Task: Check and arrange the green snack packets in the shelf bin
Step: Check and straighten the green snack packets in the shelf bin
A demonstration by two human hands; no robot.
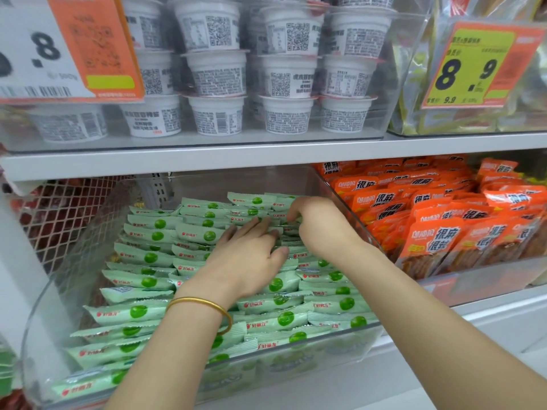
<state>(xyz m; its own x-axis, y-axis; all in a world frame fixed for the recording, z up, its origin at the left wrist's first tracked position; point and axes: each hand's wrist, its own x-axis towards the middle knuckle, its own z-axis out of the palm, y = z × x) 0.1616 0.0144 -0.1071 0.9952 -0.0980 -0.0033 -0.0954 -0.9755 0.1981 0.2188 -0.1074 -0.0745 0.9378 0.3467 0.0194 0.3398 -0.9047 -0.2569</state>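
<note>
Clear plastic bin [68, 270] mid-frame holds crinkly green packets [148, 257]; left grip [249, 261] lies flat, released; right grip [322, 229] curls in, hold unclear.

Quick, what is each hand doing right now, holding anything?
Left hand: open, fingers flat on the green packets.
Right hand: fingers curled down among the packets; a grip cannot be told.
</note>
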